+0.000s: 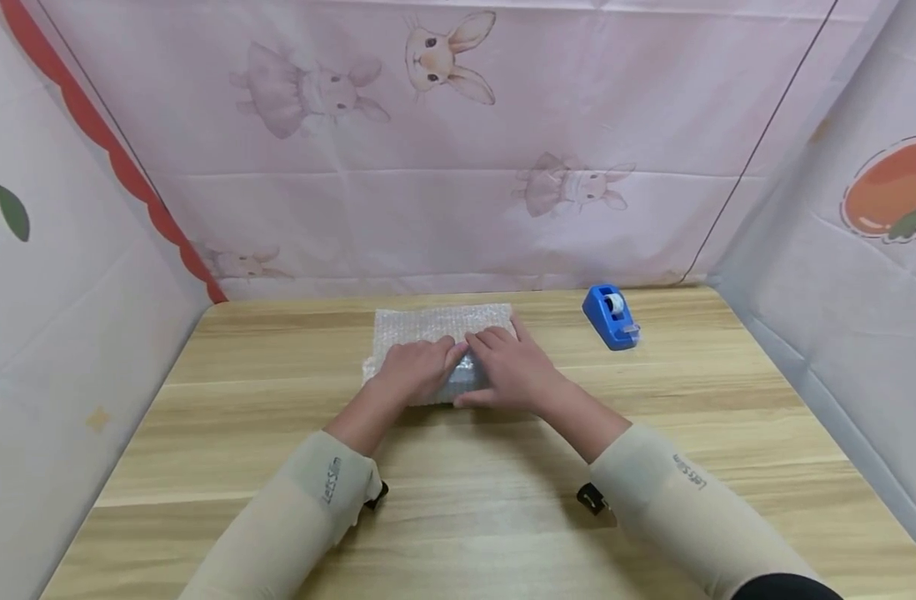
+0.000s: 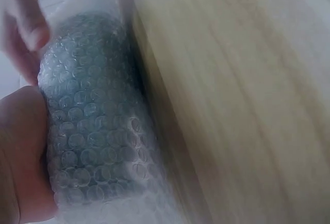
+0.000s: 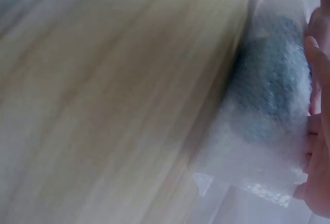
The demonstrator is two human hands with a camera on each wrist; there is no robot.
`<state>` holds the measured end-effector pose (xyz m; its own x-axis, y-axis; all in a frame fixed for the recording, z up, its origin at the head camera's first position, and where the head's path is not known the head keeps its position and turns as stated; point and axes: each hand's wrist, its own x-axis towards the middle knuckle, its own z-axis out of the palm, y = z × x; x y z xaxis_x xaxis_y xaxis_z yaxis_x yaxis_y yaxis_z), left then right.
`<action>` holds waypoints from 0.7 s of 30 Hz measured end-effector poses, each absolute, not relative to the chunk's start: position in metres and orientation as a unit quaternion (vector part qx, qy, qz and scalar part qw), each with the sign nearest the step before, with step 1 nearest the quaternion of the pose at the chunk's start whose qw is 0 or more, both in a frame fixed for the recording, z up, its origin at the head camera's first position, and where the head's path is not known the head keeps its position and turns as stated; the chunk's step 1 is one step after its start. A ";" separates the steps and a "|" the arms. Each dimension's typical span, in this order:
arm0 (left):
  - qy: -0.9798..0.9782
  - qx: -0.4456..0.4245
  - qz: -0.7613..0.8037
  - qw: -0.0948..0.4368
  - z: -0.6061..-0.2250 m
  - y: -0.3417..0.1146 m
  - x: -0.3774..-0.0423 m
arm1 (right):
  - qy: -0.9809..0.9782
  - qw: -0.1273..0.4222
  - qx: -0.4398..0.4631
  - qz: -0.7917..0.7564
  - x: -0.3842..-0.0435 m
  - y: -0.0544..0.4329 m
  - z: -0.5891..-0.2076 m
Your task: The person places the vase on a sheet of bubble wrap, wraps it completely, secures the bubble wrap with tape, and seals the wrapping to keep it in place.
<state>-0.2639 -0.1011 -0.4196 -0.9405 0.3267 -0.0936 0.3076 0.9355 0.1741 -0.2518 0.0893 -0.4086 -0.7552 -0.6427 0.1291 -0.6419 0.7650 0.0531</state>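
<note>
A sheet of bubble wrap (image 1: 442,321) lies on the table, folded around a bluish-grey item (image 2: 95,110) that shows blurrily through the bubbles. My left hand (image 1: 418,367) rests on the left part of the bundle, its thumb toward the middle; how its fingers bend is hidden. Across the right part, my right hand (image 1: 513,367) presses with fingers extended, the thumb by the near edge. The two hands come close together over the middle. In the right wrist view, the right hand (image 3: 320,146) lies along the side of the bubble wrap (image 3: 268,79).
A blue tape dispenser (image 1: 610,317) with a roll of clear tape stands at the back right of the wooden table (image 1: 488,517). A pink rabbit-print cloth (image 1: 442,225) hangs behind the table, and white printed cloths (image 1: 870,317) stand at both sides.
</note>
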 end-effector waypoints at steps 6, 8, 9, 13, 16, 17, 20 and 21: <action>0.980 0.158 0.090 0.083 -0.417 -0.103 -0.267 | -0.944 0.067 0.323 -0.017 -0.252 0.083 -0.416; 0.979 0.158 0.092 0.090 -0.415 -0.103 -0.268 | -0.943 0.076 0.323 -0.022 -0.251 0.082 -0.417; 0.979 0.157 0.092 0.092 -0.414 -0.103 -0.268 | -0.943 0.079 0.323 -0.023 -0.251 0.081 -0.417; 0.979 0.154 0.091 0.098 -0.412 -0.104 -0.270 | -0.943 0.093 0.319 -0.033 -0.251 0.079 -0.417; 0.978 0.151 0.096 0.103 -0.412 -0.104 -0.271 | -0.942 0.109 0.315 -0.043 -0.251 0.079 -0.419; 0.978 0.150 0.098 0.105 -0.412 -0.104 -0.272 | -0.941 0.115 0.314 -0.047 -0.250 0.079 -0.420; 0.977 0.146 0.106 0.117 -0.414 -0.104 -0.272 | -0.939 0.133 0.313 -0.052 -0.247 0.079 -0.424; 0.976 0.146 0.107 0.120 -0.415 -0.103 -0.271 | -0.938 0.139 0.312 -0.053 -0.245 0.079 -0.424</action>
<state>-0.2715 -0.1035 -0.4150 -0.9286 0.3100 -0.2040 0.2584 0.9347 0.2443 -0.2455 0.0792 -0.4245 -0.7669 -0.5999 0.2281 -0.5706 0.8000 0.1854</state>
